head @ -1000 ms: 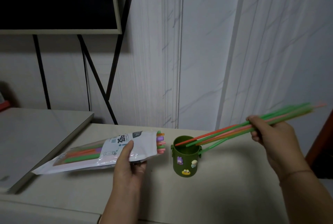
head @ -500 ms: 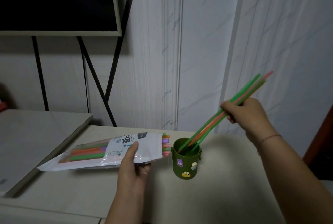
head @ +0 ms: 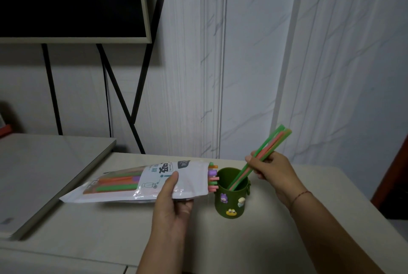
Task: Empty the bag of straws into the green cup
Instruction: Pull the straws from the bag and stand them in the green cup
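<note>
Cup (head: 232, 193) sits between bag (head: 192, 177) and right hand's (head: 274, 173) straws (head: 274, 141).

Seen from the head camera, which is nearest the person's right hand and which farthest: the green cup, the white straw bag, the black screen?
1. Dark green plastic cup, just left of the right hand.
2. White plastic bag of straws, farther left, in the left hand.
3. Black framed screen, far upper left.

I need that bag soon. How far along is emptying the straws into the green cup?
Early. Nothing stands free in the dark green cup. The right hand holds a bunch of green and pink straws, tips inside it. The white plastic bag, gripped by the left hand, holds many more.
</note>
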`<act>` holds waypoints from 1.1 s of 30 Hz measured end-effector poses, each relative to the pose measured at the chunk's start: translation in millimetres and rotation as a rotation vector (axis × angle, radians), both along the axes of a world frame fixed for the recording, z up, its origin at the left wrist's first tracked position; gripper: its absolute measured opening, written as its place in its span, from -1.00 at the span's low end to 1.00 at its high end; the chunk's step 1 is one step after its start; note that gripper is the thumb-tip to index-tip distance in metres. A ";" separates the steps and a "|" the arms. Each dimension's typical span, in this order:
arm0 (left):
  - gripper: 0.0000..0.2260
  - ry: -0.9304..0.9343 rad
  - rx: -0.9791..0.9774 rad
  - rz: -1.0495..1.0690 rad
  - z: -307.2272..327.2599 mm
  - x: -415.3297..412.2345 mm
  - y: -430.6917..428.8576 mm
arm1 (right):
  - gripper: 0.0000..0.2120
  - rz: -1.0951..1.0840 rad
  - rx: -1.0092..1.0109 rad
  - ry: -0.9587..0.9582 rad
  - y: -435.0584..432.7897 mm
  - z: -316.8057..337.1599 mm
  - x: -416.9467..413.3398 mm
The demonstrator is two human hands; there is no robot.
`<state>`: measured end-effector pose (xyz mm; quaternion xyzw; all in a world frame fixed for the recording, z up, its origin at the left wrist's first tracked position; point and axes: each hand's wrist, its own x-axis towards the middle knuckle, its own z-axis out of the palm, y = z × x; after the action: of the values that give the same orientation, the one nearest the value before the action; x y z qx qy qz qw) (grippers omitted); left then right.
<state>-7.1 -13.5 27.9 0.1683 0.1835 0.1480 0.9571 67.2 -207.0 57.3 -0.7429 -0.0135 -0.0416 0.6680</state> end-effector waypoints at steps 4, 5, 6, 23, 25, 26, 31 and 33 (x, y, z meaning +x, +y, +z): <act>-0.74 0.003 0.003 -0.002 -0.3 -0.7 -0.3 | -0.91 -0.036 0.016 -0.010 -0.3 -7.0 0.2; -0.73 0.001 0.001 -0.002 -0.2 -1.0 -0.5 | -0.92 -0.041 0.012 -0.007 -0.5 -7.8 0.2; -0.73 -0.002 0.003 -0.003 -0.3 -1.3 -0.6 | -0.92 -0.042 0.011 -0.002 -0.7 -8.2 0.2; -0.76 -0.067 0.203 0.033 6.4 -7.8 -0.9 | -0.82 0.296 0.185 0.269 60.0 5.9 -72.4; -0.73 -0.070 0.204 0.047 7.0 -7.7 1.6 | -0.85 0.311 0.199 0.207 68.2 2.3 -75.6; -0.70 -0.074 0.190 0.052 7.1 -7.6 2.9 | -0.85 0.297 0.197 0.172 70.6 0.5 -76.2; -0.63 -0.079 0.119 0.047 5.0 -7.8 1.3 | -0.86 0.179 0.126 0.027 73.4 -2.8 -76.2; -0.66 -0.074 0.098 0.047 5.1 -7.5 -0.6 | -0.89 0.166 0.120 -0.018 72.5 -2.2 -76.1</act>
<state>-14.6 -14.1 33.1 0.2050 0.1445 0.1854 0.9501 -8.9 -134.5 55.1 -0.6975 -0.0784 0.0066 0.7123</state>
